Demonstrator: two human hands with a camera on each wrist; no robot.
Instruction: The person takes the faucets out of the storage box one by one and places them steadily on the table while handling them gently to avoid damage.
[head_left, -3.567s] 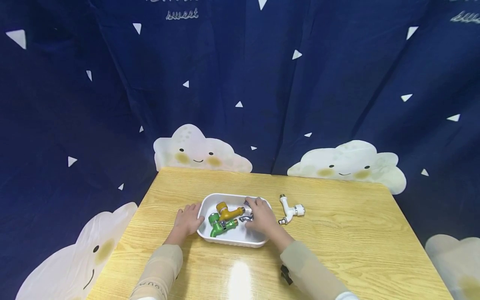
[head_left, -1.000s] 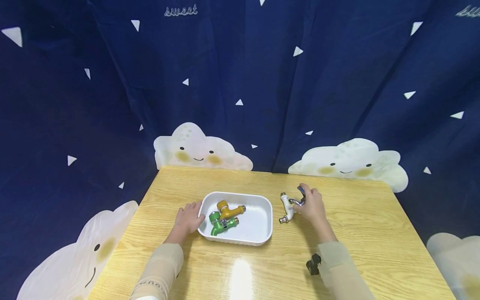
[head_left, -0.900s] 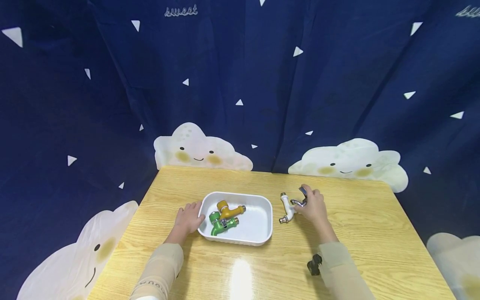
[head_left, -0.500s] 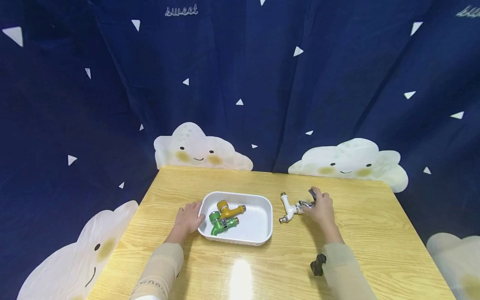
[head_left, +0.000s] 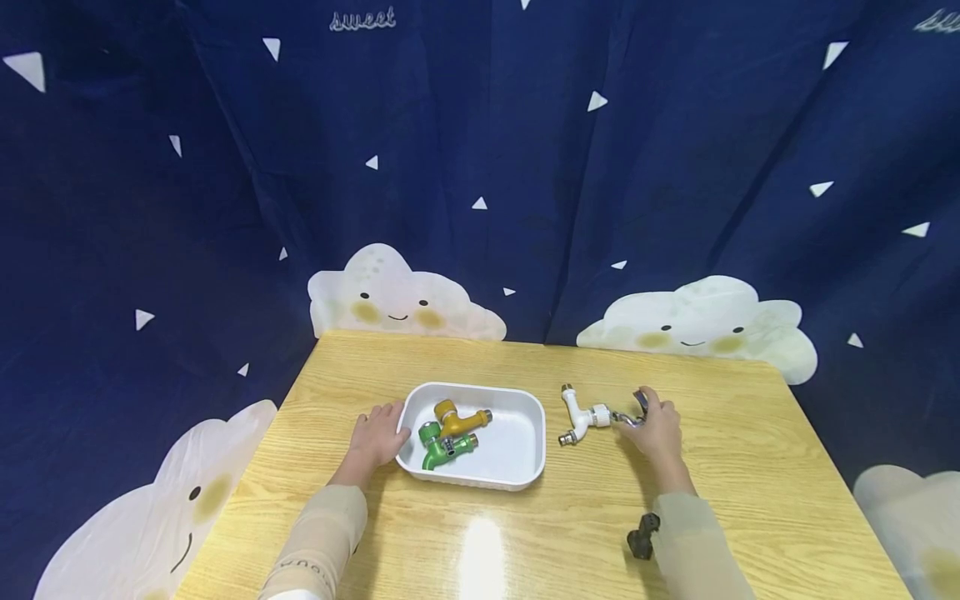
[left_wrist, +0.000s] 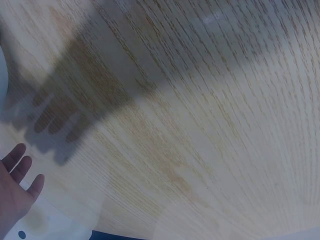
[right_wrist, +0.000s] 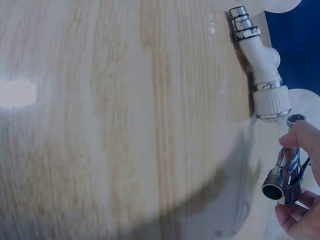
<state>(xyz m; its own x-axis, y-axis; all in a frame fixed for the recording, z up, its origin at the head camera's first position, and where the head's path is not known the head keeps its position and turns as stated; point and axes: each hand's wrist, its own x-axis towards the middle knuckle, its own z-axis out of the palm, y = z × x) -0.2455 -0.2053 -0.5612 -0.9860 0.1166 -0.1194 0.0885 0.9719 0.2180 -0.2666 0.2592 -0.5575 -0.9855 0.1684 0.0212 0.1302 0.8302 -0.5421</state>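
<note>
My right hand [head_left: 658, 429] grips a chrome faucet [right_wrist: 289, 175] by its body, with thumb and fingers round it, just above or at the table. The faucet's threaded inlet points toward the wrist camera. Left of that hand lies a white faucet [head_left: 579, 417] with a ribbed white knob, on its side. My left hand [head_left: 377, 435] rests at the left rim of a white tray [head_left: 510, 482], thumb over the edge; in the left wrist view only its fingers show. Inside the tray, a yellow faucet [head_left: 459, 423] and a green faucet [head_left: 442, 447] lie touching or overlapping.
The wooden table [head_left: 465, 358] reaches back to a dark blue curtain [head_left: 480, 150] printed with clouds and triangles. A black device [head_left: 642, 536] sits at the right wrist. The white tray stands in the middle of the table.
The chrome faucet has come out of the tray in my right hand and moved rightward past the white faucet, whose knob is uncovered again. My left hand has stayed at the tray.
</note>
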